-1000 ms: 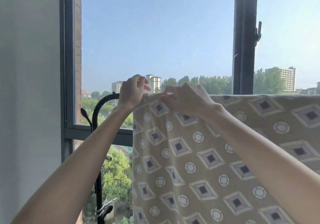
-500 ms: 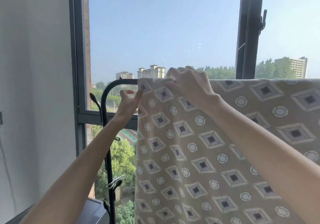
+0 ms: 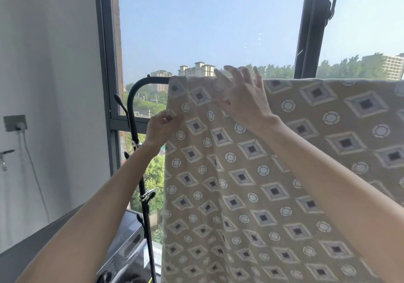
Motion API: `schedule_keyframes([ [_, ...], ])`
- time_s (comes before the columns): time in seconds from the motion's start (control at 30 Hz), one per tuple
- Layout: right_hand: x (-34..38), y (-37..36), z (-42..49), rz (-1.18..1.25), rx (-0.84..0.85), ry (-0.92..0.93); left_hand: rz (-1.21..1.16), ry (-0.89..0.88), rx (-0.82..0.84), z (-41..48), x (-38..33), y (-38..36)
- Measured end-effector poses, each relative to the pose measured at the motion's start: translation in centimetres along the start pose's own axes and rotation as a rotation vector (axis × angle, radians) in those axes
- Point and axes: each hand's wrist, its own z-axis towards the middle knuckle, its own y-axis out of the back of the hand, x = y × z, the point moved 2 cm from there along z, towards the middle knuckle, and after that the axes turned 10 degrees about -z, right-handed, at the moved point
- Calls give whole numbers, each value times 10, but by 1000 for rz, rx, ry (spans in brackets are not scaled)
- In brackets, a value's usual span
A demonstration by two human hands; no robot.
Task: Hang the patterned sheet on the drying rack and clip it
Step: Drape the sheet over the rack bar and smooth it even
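The tan patterned sheet (image 3: 273, 173), with diamonds and circles, hangs over the top bar of the black drying rack (image 3: 140, 90) and drapes down toward me. My left hand (image 3: 162, 127) pinches the sheet's left edge a little below the bar. My right hand (image 3: 242, 101) is raised near the top fold with its fingers spread and straight, its palm against the cloth. A metal clip (image 3: 148, 194) sits on the rack's upright pole, and another clip (image 3: 136, 144) is higher on the same pole.
A dark-framed window (image 3: 107, 64) stands right behind the rack, with a handle (image 3: 331, 5) at upper right. A white wall on the left carries a socket with a plugged cable (image 3: 16, 124). A grey appliance (image 3: 129, 239) sits below the rack.
My left hand slid down from the top bar and now pinches the sheet's left edge lower. My right hand let go of the top fold and spread its fingers.
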Motion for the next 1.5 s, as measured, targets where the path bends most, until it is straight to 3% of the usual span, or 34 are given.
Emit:
schedule_keyframes([
  [0.1, 1, 2, -5, -48, 10, -54, -10, -5, -29, -4, -2, 7],
  [0.2, 1, 5, -4, -34, -85, -123, -22, -33, -21, -7, -5, 14],
  [0.4, -7, 17, 7, -37, 0, -107, 78, -217, 1, -3, -34, 27],
  [0.53, -8, 12, 22, -104, -58, -256, 194, -349, 31, 10, -58, 30],
  [0.87, -28, 41, 84, -169, -202, -496, 141, -389, 10, 71, -110, 10],
  [1.07, -48, 46, 149, -156, -278, -544, 121, -496, -53, 120, -150, -4],
  [1.2, -59, 38, 194, -112, -251, -559, 119, -450, -115, 154, -160, -17],
  [1.3, -61, 12, 210, -55, -188, -548, 262, -359, -103, 175, -134, -24],
  [1.5, -50, -53, 187, 119, -82, -505, 799, -173, 176, 190, -61, -38],
])
